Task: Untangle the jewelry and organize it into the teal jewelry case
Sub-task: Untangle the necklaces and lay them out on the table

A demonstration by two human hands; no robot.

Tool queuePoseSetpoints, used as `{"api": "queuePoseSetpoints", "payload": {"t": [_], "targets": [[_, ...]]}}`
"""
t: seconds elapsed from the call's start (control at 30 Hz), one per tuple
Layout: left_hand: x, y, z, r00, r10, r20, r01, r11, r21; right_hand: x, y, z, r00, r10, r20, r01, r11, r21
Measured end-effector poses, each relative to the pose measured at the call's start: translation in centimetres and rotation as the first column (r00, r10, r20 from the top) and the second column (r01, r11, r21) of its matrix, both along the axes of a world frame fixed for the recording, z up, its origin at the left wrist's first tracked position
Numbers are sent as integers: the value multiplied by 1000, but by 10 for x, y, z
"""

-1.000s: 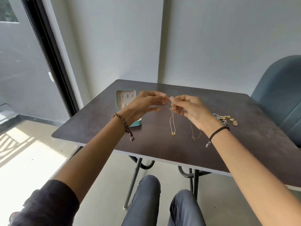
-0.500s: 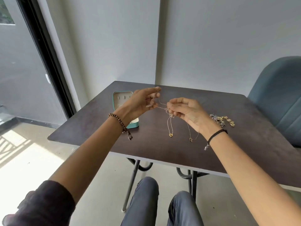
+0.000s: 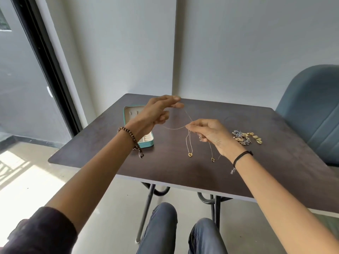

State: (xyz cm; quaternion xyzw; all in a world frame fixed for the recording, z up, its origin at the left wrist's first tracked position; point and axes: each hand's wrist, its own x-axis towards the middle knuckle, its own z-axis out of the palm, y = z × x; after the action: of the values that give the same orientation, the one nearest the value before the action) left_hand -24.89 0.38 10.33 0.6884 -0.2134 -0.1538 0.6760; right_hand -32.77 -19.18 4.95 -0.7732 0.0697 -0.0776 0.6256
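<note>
Head view: the left hand (image 3: 156, 112) pinches a fine gold chain (image 3: 188, 115) drawn taut. The right hand (image 3: 211, 134) pinches the tangle, with two pendant necklaces (image 3: 190, 154) dangling below it, so untangling looks only part done. The open teal jewelry case (image 3: 146, 143) sits behind the left wrist, and an earring heap (image 3: 245, 138) waits beyond the right hand, unsorted. The table (image 3: 183, 173) lies bare beneath both hands, its near edge under the forearms.

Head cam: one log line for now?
left hand pinches chain, raised | right hand pinches chain | pendants dangle below | case open on table | earrings heaped
</note>
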Motion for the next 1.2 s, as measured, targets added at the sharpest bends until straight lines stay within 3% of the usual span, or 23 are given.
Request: {"api": "queuePoseSetpoints", "payload": {"t": [0.1,0.27,0.43,0.57,0.77,0.87,1.07,1.2], "targets": [[-3,-1,2,998,-53,42,52,998,29,1,0,0,1000,-28,-10,28,997,-75],[-7,-5,9,986,-139,96,127,985,119,2,3,4,1000,1,12,0,998,-66],[-9,-12,15,954,-239,182,174,934,312,4,12,11,980,87,179,-117,980,159],[-7,-11,18,959,-210,191,154,950,272,3,19,16,973,97,210,-163,931,328],[1,5,12,968,-149,204,75,940,332,-4,10,20,989,-35,147,14,990,142],[4,12,6,974,-127,189,51,931,363,-7,3,19,985,-105,138,84,985,148],[6,19,-4,989,-96,113,49,933,356,-10,-8,15,984,-116,132,92,981,170],[6,18,-8,989,-108,99,76,957,279,-10,-10,13,991,-36,128,8,977,211]]}}
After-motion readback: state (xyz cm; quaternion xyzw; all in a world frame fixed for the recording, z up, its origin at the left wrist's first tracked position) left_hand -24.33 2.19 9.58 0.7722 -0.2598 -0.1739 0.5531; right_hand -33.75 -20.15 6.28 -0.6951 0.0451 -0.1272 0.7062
